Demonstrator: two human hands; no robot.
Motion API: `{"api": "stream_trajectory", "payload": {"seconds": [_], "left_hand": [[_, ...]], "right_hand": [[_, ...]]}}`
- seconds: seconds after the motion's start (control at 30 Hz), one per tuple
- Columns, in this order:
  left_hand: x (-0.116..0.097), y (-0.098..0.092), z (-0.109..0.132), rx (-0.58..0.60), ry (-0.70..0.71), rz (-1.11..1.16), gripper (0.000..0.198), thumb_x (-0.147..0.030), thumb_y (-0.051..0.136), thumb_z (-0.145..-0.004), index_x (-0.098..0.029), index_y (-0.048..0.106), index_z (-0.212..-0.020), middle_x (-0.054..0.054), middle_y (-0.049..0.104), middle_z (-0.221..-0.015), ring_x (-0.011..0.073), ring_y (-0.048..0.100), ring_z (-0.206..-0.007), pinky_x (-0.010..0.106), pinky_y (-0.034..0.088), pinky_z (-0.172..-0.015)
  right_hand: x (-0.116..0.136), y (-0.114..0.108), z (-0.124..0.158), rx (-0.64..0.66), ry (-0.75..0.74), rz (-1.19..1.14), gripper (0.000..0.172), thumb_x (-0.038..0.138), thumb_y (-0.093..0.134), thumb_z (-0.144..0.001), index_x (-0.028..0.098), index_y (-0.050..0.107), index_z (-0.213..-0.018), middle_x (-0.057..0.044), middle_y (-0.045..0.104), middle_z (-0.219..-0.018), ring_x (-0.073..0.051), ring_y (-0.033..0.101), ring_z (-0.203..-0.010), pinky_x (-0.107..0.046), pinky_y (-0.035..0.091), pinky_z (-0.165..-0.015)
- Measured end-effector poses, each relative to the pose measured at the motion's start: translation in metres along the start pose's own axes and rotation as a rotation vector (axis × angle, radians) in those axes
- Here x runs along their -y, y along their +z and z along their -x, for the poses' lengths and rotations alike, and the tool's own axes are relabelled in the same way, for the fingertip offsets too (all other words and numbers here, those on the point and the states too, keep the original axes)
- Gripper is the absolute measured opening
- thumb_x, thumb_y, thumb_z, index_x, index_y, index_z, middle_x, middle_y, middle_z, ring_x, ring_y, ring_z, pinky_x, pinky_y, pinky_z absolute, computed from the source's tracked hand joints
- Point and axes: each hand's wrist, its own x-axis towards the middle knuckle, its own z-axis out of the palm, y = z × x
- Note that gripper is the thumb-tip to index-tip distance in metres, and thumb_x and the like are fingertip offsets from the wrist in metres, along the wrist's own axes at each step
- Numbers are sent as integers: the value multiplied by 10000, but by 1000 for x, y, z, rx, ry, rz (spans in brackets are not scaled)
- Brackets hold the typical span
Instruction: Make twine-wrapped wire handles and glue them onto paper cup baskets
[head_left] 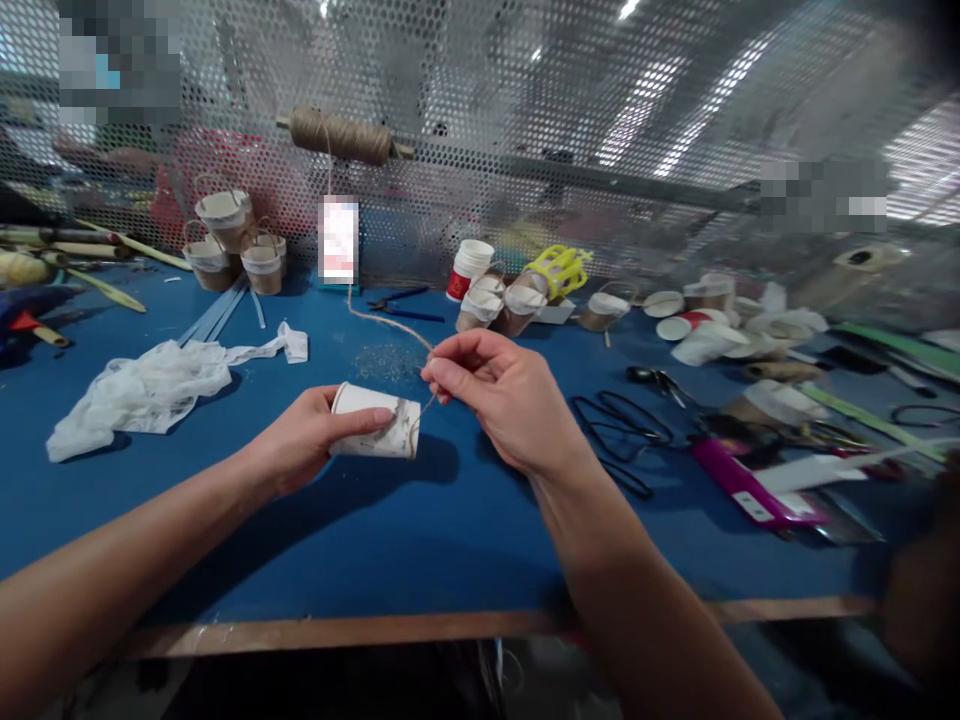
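Note:
A white paper cup (367,440) lies on its side in my left hand (304,440), whose thumb rests along the cup's wall. Brown twine circles the cup near its right end. My right hand (502,395) pinches the twine (390,321) between thumb and fingers, just above and to the right of the cup. From there the strand runs back toward a twine spool (341,136) on a rod at the mesh wall. Both hands are held over the blue table (300,560).
Twine-handled cups (225,222) are grouped at the back left, near white gauzy fabric (150,390). More cups (484,300), pliers (409,305) and a yellow net (559,272) sit at the back. Black cord (622,430) and a purple tool (750,485) lie on the right.

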Motion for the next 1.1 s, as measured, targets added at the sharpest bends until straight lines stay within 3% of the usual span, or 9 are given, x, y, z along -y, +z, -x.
{"api": "stream_trajectory", "payload": {"seconds": [0.37,1.1], "left_hand": [[2,1,0,-67,51,-21,165,-148,731,-577,-117,654,-719,14,672,-641,97,585,-548,196,440,-557],[4,1,0,-68,46,-64,183,-165,740,-571,-116,652,-723,11,668,-660,94,586,-573,199,442,-578]], "right_hand": [[3,3,3,-66,-81,199,88,234,613,-731,162,567,-755,5,612,-673,-82,546,-573,-237,472,-585],[-3,9,-3,-44,-83,185,77,221,596,-736,154,562,-755,8,599,-670,-79,531,-577,-236,458,-582]]}}
